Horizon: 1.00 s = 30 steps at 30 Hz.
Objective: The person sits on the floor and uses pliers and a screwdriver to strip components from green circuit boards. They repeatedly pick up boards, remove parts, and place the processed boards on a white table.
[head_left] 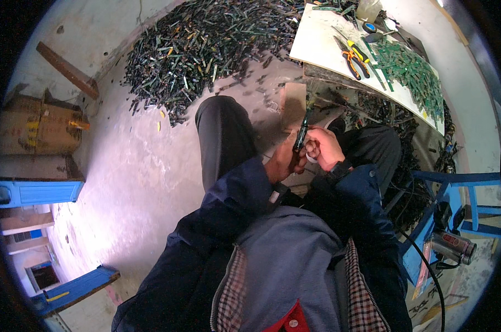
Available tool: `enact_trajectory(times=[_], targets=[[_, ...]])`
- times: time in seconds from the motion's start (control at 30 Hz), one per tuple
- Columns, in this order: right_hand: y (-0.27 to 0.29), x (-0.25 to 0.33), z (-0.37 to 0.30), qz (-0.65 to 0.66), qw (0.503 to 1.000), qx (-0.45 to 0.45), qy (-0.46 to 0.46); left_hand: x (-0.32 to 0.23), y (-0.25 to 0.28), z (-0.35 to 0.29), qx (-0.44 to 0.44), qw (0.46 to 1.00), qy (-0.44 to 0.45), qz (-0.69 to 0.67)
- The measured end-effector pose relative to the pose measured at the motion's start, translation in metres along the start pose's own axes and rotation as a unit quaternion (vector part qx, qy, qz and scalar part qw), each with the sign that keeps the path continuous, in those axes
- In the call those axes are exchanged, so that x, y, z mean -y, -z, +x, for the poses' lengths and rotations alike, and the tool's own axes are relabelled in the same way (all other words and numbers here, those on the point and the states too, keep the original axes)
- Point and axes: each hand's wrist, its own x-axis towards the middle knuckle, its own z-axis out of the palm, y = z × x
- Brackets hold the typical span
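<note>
Both hands up over the lap, working one piece. Left hand [282,160] grips the lower end of a narrow dark strip [302,133], a slim circuit-board sliver, standing near upright; fingers curled tight round it. Right hand [323,148] closed beside it, fingers pressed together, touching the strip mid-length; a small pale thing sits in the palm, can't tell what. Rough concrete floor [134,166] carries a big heap of dark strips [206,44], matte, splintery. Pale flat tabletop [322,39] holds orange-handled pliers [354,60] and a green board pile [413,72]. Blue metal stool frame [455,182] at right.
</note>
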Motion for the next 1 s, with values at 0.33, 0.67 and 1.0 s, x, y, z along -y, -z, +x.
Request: enact_trajectory(times=[0.33,0.67,1.0], targets=[[-0.030,0.021,-0.013,-0.035,0.999,-0.040,0.012,0.029,0.014,0.023,0.048,0.982,0.071,-0.167],[-0.032,0.024,-0.016,-0.060,0.997,-0.048,-0.013,0.030,0.016,0.021,0.087,0.979,0.041,-0.179],[-0.024,0.038,-0.011,-0.142,0.952,-0.160,0.218,0.027,0.018,0.026,0.128,0.964,0.027,-0.233]])
